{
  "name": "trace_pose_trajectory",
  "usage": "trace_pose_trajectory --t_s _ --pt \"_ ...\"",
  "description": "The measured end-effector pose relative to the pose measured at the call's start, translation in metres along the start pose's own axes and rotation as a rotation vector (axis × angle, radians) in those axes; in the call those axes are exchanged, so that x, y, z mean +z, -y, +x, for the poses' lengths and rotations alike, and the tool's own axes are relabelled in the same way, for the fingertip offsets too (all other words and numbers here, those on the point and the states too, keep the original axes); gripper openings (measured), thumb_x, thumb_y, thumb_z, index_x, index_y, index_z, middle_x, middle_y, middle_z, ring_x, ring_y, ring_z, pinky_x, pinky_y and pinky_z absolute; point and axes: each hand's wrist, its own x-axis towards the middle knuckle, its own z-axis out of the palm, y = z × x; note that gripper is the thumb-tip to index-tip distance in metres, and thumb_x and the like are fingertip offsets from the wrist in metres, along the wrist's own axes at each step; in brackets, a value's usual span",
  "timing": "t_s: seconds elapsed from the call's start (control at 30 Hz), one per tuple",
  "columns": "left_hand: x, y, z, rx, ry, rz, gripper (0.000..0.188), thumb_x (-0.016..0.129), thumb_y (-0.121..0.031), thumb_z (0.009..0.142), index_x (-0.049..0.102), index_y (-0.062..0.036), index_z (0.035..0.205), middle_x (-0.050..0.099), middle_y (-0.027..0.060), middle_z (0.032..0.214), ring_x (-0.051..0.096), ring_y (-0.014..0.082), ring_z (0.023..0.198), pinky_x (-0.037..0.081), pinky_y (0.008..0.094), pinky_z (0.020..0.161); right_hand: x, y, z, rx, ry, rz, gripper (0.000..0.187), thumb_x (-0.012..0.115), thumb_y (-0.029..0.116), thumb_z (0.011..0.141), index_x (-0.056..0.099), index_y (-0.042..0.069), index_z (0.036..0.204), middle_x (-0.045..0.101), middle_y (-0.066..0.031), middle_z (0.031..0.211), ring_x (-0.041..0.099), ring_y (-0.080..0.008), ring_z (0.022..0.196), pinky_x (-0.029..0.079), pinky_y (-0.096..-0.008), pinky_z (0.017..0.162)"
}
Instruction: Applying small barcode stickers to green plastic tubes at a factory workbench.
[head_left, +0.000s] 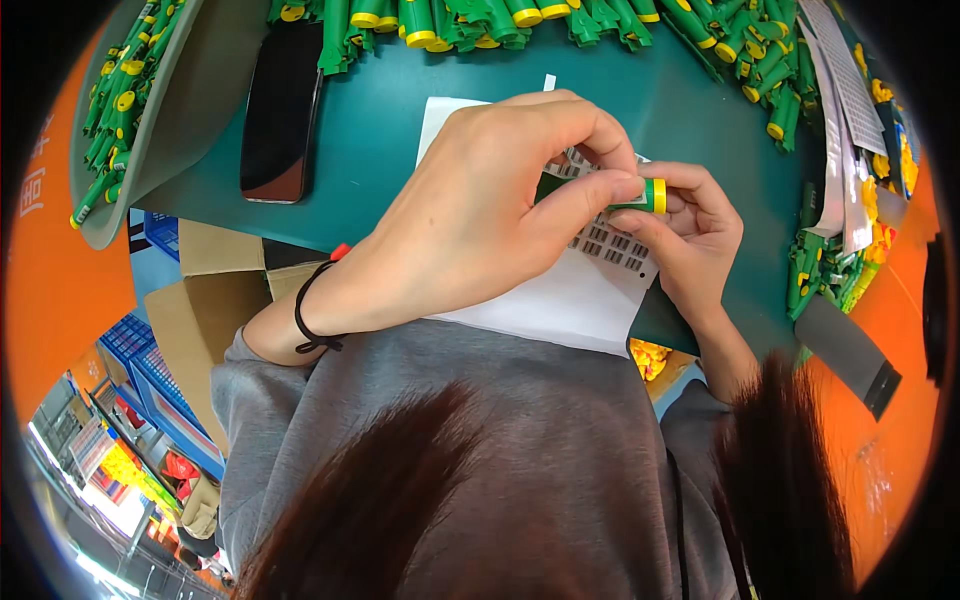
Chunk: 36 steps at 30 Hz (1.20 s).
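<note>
Over the table, my left hand (500,200) and my right hand (690,225) meet at a small green tube with a yellow end cap (659,196). The left thumb and index finger are closed on the tube's side, where a bit of pale label shows. Fingers of the right hand grip it near the yellow end. Most of the tube's far end is hidden behind my left hand. Beneath both hands lies a white sheet of barcode stickers (612,247), partly covered and reaching over the table's near edge.
A dark phone (282,110) lies to the left on the green table (385,125). Green tubes (415,22) are heaped along the far edge and on the right (775,70). A grey bin (205,85) holds more. Printed sheets (840,95) hang at right; a cardboard box (195,320) stands lower left.
</note>
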Motion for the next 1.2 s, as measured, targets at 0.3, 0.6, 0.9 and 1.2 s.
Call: trace_pose_trajectory --t_s 0.3,0.6,0.9,1.2 --pt "0.002 -0.007 0.002 -0.074 0.056 0.042 0.01 0.072 -0.004 0.09 0.07 0.0032 0.097 0.071 0.0073 0.097 0.067 0.0132 0.089 0.052 0.027 0.082 0.002 0.004 -0.004 0.021 -0.029 0.025 0.039 0.075 -0.014 0.08 0.059 -0.009 0.115 0.068 -0.0172 0.108 0.069 -0.0193 0.099 0.059 -0.0303 0.087" --pt "0.003 -0.007 0.002 -0.052 0.062 0.104 0.01 0.072 -0.003 0.089 0.07 0.0042 0.096 0.07 0.0077 0.095 0.067 0.0137 0.09 0.053 0.0272 0.082 0.002 0.004 -0.006 -0.01 -0.013 0.02 0.038 0.076 -0.013 0.08 0.061 -0.009 0.114 0.069 -0.0168 0.108 0.069 -0.0184 0.098 0.059 -0.0301 0.086" --pt "0.001 0.0 0.009 -0.363 0.166 -0.292 0.015 0.07 -0.012 0.096 0.066 -0.001 0.106 0.07 0.0038 0.091 0.066 0.011 0.085 0.053 0.026 0.076 -0.015 -0.003 0.0 -0.222 0.096 -0.171 0.041 0.08 -0.008 0.076 0.066 -0.003 0.114 0.065 -0.0144 0.117 0.064 -0.0212 0.109 0.054 -0.0337 0.093" --pt "-0.026 -0.003 -0.01 -0.327 -0.082 -0.28 0.025 0.064 -0.021 0.101 0.073 -0.0016 0.113 0.071 0.0063 0.095 0.063 0.0082 0.085 0.051 0.0253 0.075 -0.009 0.022 0.024 -0.256 0.059 -0.355 0.042 0.082 -0.002 0.076 0.071 0.002 0.117 0.057 -0.0093 0.124 0.057 -0.0148 0.097 0.049 -0.03 0.087"
